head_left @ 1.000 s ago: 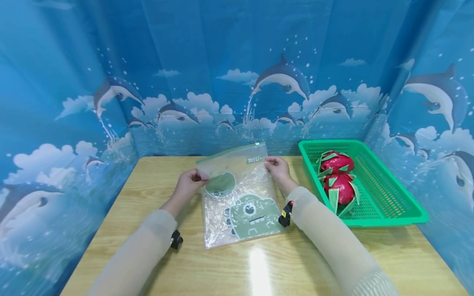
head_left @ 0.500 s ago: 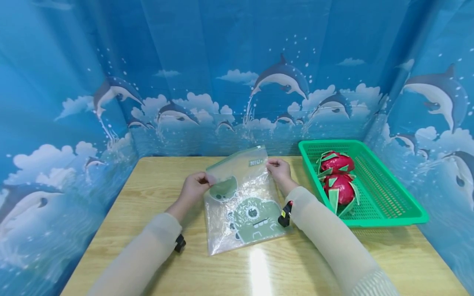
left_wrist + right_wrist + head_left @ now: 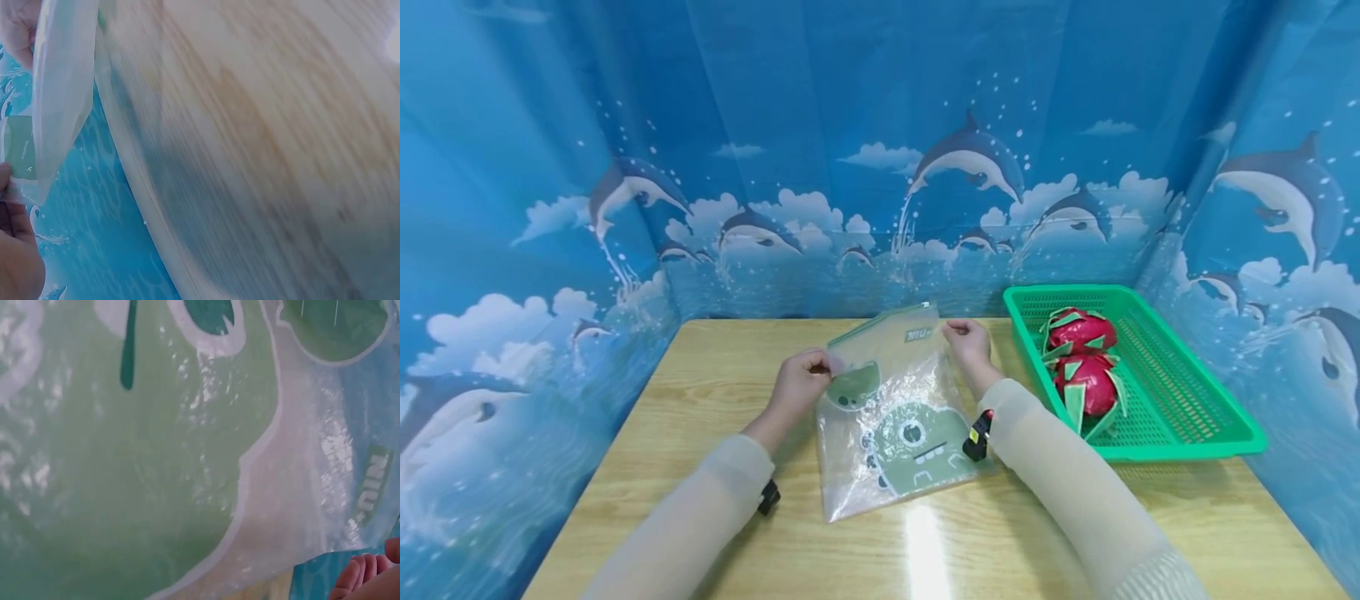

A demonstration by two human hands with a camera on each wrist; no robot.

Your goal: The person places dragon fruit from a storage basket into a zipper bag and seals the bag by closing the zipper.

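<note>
A clear zip bag (image 3: 898, 433) printed with a green dinosaur stands tilted over the table, its zip edge at the far end. My left hand (image 3: 799, 385) pinches the bag's left side below the zip. The same left hand (image 3: 19, 250) shows at the lower left of the left wrist view, thumb against the plastic. Up at the right side, my right hand (image 3: 968, 343) pinches the bag's edge beside the printed label. In the right wrist view the bag (image 3: 269, 519) fills most of the picture, with curled fingers of the right hand (image 3: 365, 581) in the corner.
To the right, a green plastic basket (image 3: 1213, 408) stands on the wooden table (image 3: 715, 358). Two red dragon fruits lie in it, one farther back (image 3: 1081, 331) and one nearer (image 3: 1088, 387). A blue dolphin-print curtain (image 3: 820, 167) encloses the table's back and sides.
My left hand has moved a little to the right, bringing the bag's left side with it. The bag has shifted slightly right and toward me; the right hand has barely moved.
</note>
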